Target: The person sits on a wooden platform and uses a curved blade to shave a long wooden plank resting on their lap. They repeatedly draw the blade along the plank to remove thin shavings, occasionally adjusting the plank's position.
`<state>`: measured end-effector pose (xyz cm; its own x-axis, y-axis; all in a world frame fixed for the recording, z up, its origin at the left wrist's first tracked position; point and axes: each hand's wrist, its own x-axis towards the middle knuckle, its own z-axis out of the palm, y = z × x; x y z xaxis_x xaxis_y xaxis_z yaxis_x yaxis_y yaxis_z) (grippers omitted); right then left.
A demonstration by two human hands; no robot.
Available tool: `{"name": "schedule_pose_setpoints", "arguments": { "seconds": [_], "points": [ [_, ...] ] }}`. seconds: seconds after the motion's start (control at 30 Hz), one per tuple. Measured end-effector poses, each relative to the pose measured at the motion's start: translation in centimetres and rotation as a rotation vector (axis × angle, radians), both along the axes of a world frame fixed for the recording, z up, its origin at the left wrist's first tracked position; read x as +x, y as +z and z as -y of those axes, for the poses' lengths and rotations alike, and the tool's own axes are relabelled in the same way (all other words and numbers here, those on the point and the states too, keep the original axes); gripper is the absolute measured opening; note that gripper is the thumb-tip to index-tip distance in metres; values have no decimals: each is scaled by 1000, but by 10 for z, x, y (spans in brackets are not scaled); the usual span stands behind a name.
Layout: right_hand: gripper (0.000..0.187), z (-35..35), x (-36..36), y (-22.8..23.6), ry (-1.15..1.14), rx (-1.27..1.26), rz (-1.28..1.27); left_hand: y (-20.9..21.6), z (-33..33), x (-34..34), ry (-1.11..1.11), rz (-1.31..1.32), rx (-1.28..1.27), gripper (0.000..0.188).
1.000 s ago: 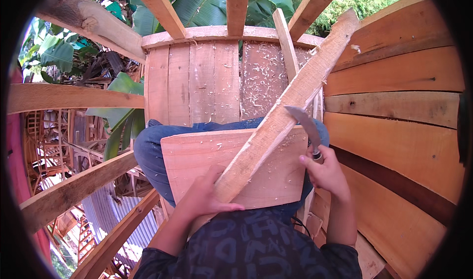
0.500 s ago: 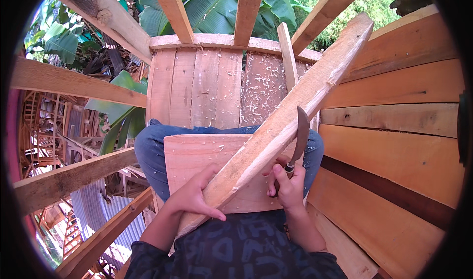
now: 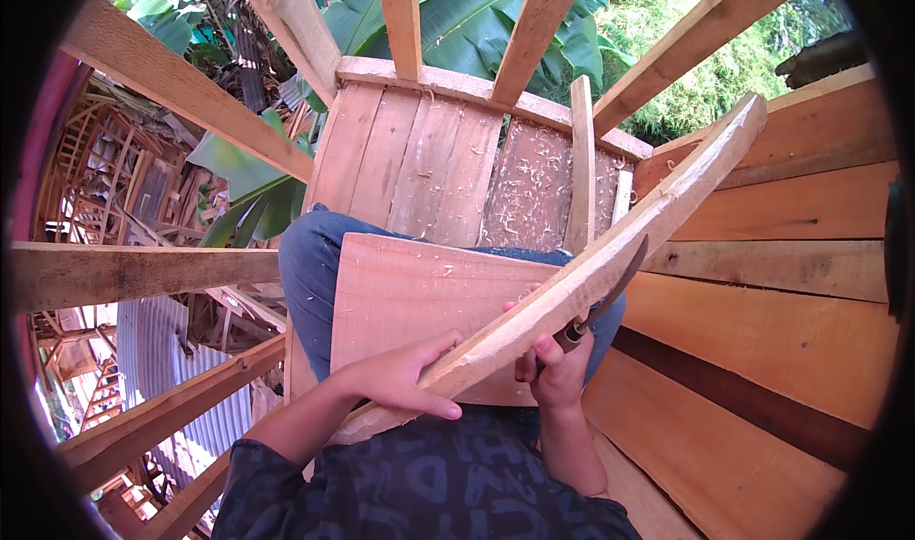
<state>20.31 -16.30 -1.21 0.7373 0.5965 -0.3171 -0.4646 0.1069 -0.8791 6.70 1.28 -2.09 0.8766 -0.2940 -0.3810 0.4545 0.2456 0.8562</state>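
A long, rough-edged wooden plank [image 3: 572, 287] slants from my waist up to the far right, with pale carved wood along its side. My left hand [image 3: 415, 373] grips its near end, thumb on the near side and fingers over the far side. In my right hand [image 3: 558, 359] is a curved knife [image 3: 620, 283], held by its dark handle with a light metal collar. The blade points up and away along the plank's right side; I cannot tell whether it touches the wood. Under the plank, a flat wooden board [image 3: 400, 287] lies across my lap.
Wood shavings [image 3: 534, 187] litter the plank floor [image 3: 429, 159] ahead. A thin wooden strip [image 3: 582, 168] stands near the far rail [image 3: 457, 84]. A board wall [image 3: 762, 302] closes in the right side. Slanting posts [image 3: 152, 278] and gaps lie to the left, above corrugated metal sheets [image 3: 157, 349].
The view has turned, so the scene appears shifted and tilted. The plank has rolled to show more of its carved side. My right hand with the knife sits lower beside it.
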Motion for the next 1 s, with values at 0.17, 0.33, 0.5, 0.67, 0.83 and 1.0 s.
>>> {"name": "schedule_pose_setpoints", "arguments": {
  "seconds": [0.17,0.33,0.5,0.67,0.83,1.0],
  "points": [
    [60,26,1,-17,13,-83,41,-4,17,4,126,68,145,65],
    [32,35,4,-1,-118,-211,184,1,22,8,214,87,306,61],
    [22,64,-5,-11,13,-367,367,0,27,8,320,64,408,58],
    [24,66,-25,-1,184,-674,579,2,37,9,365,-50,380,54],
    [32,57,-25,3,311,-725,601,6,37,10,364,-17,451,52],
    [42,52,-25,8,289,-897,706,5,36,11,360,-28,472,53]
  ]
}}
